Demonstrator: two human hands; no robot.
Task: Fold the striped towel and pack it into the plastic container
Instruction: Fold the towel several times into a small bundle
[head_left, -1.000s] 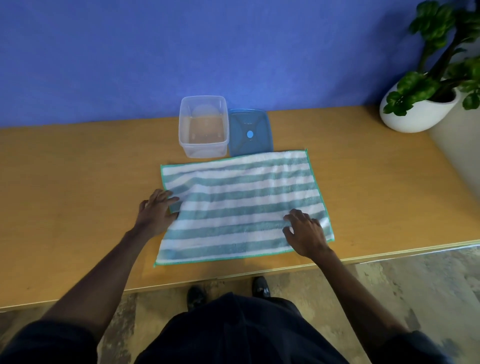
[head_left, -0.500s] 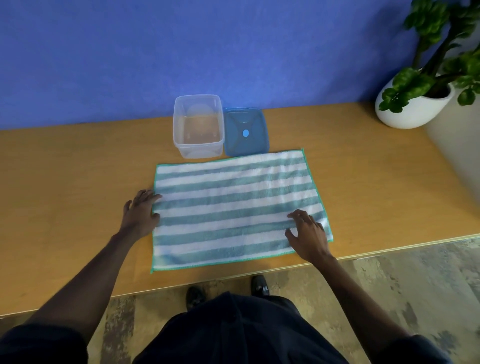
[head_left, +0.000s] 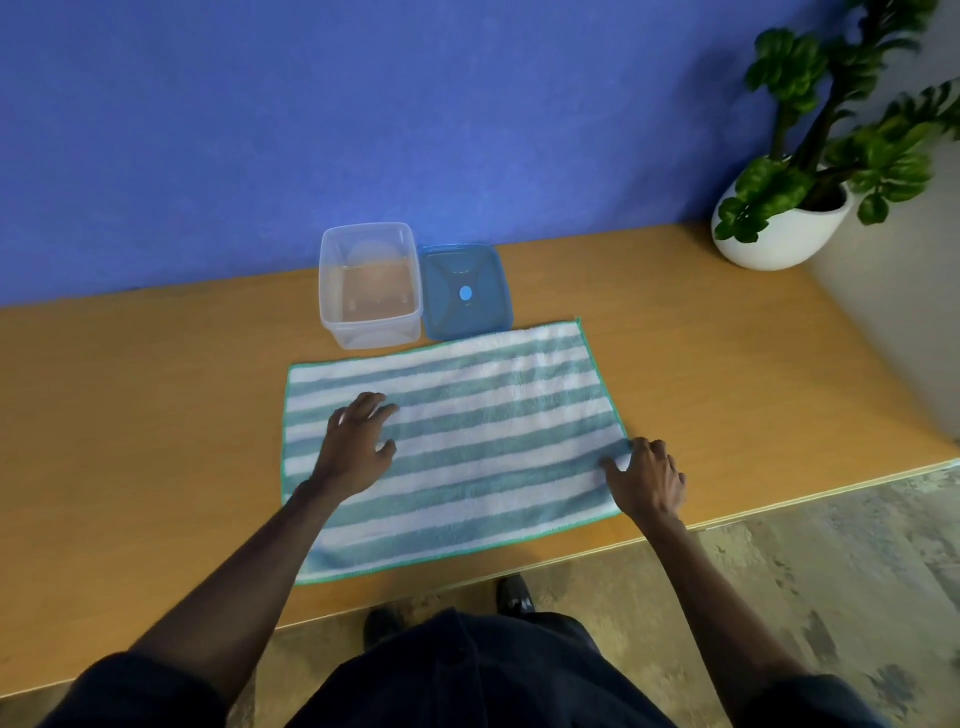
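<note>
We see an evenly lit scene with soft, diffuse light and no hard glare. The blue wall (head_left: 415, 104) is brightest near its middle and darkens toward the corners. Faint, soft-edged shadows lie under the left hand (head_left: 353, 447) and right hand (head_left: 647, 480). The plant (head_left: 831, 130) casts a dim shadow on the wall. The worktop (head_left: 130, 415) edge bows from wide-angle distortion. The fingers (head_left: 371, 405) look slightly motion-blurred, and the whole frame is a little soft

towel (head_left: 467, 436): 1 | container (head_left: 370, 285): 1 | lid (head_left: 466, 292): 1 | plant (head_left: 810, 171): 1 | hands: 2
</note>
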